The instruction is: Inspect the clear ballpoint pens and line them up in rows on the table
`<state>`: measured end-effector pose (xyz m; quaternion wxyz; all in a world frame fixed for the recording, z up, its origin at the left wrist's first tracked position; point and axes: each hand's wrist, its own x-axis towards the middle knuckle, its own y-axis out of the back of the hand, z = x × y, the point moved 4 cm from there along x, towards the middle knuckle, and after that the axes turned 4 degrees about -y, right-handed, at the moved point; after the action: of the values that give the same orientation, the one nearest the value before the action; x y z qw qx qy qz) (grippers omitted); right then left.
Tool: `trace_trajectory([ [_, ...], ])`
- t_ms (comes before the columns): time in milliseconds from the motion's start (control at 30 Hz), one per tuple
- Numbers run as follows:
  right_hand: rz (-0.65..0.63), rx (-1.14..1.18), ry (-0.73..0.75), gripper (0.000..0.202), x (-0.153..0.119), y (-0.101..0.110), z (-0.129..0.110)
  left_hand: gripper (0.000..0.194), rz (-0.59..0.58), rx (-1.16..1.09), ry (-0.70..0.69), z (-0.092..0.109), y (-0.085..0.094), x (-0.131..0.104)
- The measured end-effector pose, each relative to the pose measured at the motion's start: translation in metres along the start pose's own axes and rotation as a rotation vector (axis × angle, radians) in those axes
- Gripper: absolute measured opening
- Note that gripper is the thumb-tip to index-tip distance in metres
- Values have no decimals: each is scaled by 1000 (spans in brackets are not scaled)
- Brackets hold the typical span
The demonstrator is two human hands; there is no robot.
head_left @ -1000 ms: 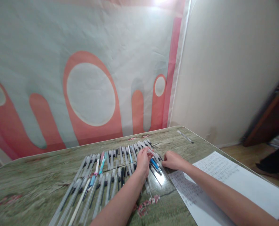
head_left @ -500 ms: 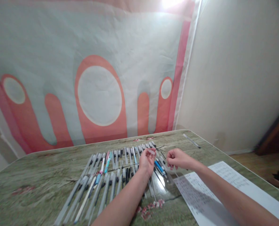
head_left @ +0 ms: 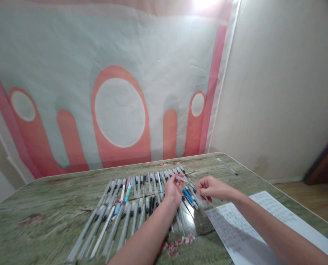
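Observation:
My left hand (head_left: 174,189) is closed around a clear, whitish pen barrel (head_left: 180,178), its end showing at the fingertips. My right hand (head_left: 209,188) is pinched, close by on the right. A thin pen refill (head_left: 191,183) spans the gap between the two hands, one end near the barrel and the other at my right fingers. Whether its tip sits inside the barrel I cannot tell. Under and beside my left hand lie loose blue pens (head_left: 189,197) and several thin refills (head_left: 180,222).
Two rows of clear-barrelled pens (head_left: 126,222) lie on the patterned table (head_left: 50,206), among them a turquoise pen (head_left: 128,191). A handwritten sheet (head_left: 230,224) lies under my right forearm. One single pen (head_left: 227,166) rests near the far right edge. Behind hangs a printed cloth (head_left: 119,44).
The thin refill now shows between my hands, pointing at the barrel. My right hand has turned slightly. The view has shifted a little.

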<state>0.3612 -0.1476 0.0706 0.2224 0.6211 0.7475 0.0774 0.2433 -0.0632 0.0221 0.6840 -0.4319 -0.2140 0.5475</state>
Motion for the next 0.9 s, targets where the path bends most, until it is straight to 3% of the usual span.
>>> trace_trajectory([
  [167,63,3,-45,9,0,1,-2,13,-72,79,-56,-2,-2,-1],
  [333,159,49,-24,9,0,9,-3,13,-68,133,-83,-1,-3,-2],
  [633,336,196,99,32,1,17,-9,10,-69,54,58,-10,-12,-14],
  [767,323,461,153,39,-2,20,-15,7,8,-19,130,-8,-13,-13],
  [900,351,421,213,41,-5,27,-21,6,76,-78,143,0,-14,-9],
])
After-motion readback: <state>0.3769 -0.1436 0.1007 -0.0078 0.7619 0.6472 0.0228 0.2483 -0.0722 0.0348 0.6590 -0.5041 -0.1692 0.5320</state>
